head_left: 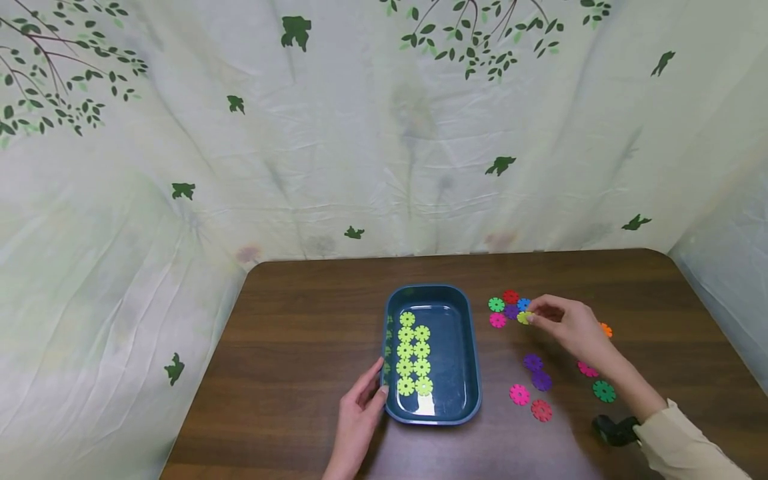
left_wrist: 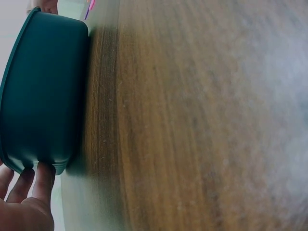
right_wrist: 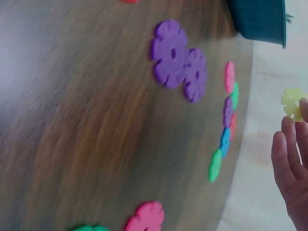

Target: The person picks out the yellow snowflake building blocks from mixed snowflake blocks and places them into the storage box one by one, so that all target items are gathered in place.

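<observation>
A dark blue tray (head_left: pixel 462 360) stands on the table, with several yellow-green flower-shaped discs (head_left: pixel 422 349) in two columns along its left side. My left hand (head_left: pixel 360 413) grips the tray's left wall near the front corner, thumb at the rim; the left wrist view shows its fingers (left_wrist: pixel 44 185) against the outer wall. To the right of the tray, my right hand (head_left: pixel 570 327) pinches a yellow flower disc (right_wrist: pixel 291 102) between thumb and fingertips. In the head view this disc appears beside a cluster of red, green, blue, pink and purple discs (head_left: pixel 511 311).
Nearer the front lie two purple discs (head_left: pixel 541 381), a pink disc (head_left: pixel 519 395) and a red disc (head_left: pixel 541 411). Below the right forearm are a green disc (head_left: pixel 603 391) and another pink one (head_left: pixel 587 369). An orange disc (head_left: pixel 607 329) shows behind the wrist. A leaf-printed curtain (head_left: pixel 384 133) hangs behind the table.
</observation>
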`<state>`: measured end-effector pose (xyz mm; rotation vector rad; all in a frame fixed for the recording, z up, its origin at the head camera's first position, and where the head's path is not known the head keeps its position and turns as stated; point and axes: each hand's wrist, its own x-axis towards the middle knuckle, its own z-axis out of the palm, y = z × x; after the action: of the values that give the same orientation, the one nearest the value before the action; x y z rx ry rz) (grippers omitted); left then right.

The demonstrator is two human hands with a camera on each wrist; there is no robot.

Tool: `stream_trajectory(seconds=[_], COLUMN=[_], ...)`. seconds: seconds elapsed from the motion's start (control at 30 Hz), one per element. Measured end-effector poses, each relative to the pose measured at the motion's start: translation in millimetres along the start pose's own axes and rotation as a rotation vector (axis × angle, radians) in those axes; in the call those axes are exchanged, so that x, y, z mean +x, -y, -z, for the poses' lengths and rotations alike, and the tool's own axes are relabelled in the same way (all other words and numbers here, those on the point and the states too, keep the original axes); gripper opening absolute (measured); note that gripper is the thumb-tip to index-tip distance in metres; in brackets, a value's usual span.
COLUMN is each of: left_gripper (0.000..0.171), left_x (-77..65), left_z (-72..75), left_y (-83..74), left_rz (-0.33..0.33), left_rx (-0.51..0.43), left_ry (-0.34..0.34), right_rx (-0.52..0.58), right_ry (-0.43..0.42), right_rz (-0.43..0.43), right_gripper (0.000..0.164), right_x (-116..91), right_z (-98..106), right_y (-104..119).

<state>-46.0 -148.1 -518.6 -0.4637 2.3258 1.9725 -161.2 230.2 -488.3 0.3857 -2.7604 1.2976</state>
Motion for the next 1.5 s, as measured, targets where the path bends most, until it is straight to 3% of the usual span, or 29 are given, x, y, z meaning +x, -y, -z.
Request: stream_trajectory(seconds=[0.37,0.6,0.7,0.97,1.5], left_gripper=[0.043,0.046,0.046,0.045,0.046], left_x=[-0.1,-1.5,-1.6,-0.8,0.0], left_z=[0.6,1.0,0.9,1.1,1.1], left_y=[0.1,4.0,5.0,4.9,6.0], left_rz=[-0.007,-0.098,-0.106,-0.077,-0.065], left_rx=[-0.007,-0.047,-0.037,-0.021,-0.033], left_ry=[0.011,0.016,0.014,0.013,0.016], right_rx=[0.023,0.092,0.136,0.215,0.235], right_ry=[0.012,0.008,0.014,0.049,0.039], right_rz=[0.004,0.028,0.033,0.041,0.057], right_gripper=[0.01,0.01,0.012,0.017,0.022], right_x=[8.6,14.8,17.0,20.4,26.2], right_z=[-13.9,-24.0,-28.8,-39.1,-60.0], right_y=[16.6,28.9,32.5,41.4,61.0])
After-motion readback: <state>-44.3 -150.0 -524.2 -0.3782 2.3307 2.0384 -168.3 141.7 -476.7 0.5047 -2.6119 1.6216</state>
